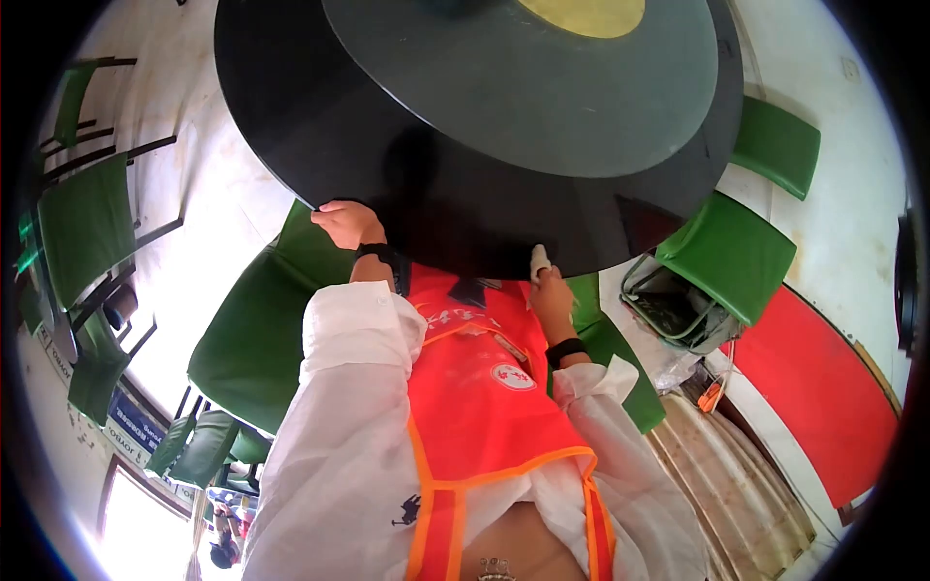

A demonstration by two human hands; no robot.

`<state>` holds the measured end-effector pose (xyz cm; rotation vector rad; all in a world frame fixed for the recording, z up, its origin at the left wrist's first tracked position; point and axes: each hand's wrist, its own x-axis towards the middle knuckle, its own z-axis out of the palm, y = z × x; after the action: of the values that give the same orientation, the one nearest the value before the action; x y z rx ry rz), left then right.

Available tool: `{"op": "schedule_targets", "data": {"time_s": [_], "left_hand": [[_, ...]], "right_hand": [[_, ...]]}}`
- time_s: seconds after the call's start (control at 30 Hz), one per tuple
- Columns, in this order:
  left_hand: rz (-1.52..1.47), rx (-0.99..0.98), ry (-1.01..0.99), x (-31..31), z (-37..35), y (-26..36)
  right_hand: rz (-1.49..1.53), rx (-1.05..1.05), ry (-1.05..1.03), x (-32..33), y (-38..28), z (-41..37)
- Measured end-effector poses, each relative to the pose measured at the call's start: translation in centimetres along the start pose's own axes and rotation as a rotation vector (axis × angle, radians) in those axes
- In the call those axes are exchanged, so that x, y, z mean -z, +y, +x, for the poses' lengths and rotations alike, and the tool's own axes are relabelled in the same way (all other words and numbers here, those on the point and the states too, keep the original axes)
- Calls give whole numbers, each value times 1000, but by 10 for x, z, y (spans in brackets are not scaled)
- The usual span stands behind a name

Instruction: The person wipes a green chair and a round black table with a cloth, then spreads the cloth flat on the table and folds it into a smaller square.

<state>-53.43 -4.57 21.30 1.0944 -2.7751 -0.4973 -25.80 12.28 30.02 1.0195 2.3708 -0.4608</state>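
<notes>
A round black table [320,107] with a grey turntable [542,107] on it fills the top of the view. My left hand [349,225] is at the table's near left edge, its fingers closed on the rim. Near the table's front edge is my right hand [552,298], closed on a small whitish piece [540,261] that looks like a cloth and touches the black surface. Most of that piece is hidden in the fingers. A red apron [484,407] with orange trim covers my front.
Green chairs stand close by, one at my left [247,339] and another at the right [731,257]. More green chairs [87,228] line the far left. A red panel [814,407] and a beige curtain [731,474] are at the lower right.
</notes>
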Motion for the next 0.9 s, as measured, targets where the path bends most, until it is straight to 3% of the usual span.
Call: {"op": "schedule_targets", "data": {"time_s": [0.07,0.13,0.23,0.33,0.5,0.67,0.73,0.83,0.9], "left_hand": [[3,15,-42,0,0,1],[6,30,-46,6,-2,6],[-4,54,-43,4,0,8],[-8,47,-17,7,-3,8],[20,54,-51,6,-2,9],[49,47,-54,10,-2,12],[57,48,-60,9,-3,11],[41,65,-42,6,-2,10],[35,32,-37,4,0,6]], "right_hand": [[-48,20,-99,-2,-17,1],[74,254,-169,-14,-43,-4],[-5,372,-239,-13,-90,7],[-23,506,-231,-12,-94,14],[-158,417,-250,5,-45,0],[-160,363,-277,9,-51,2],[-26,447,-230,-3,-61,11],[-33,561,-334,-9,-96,28],[-46,628,-296,4,-106,31]]}}
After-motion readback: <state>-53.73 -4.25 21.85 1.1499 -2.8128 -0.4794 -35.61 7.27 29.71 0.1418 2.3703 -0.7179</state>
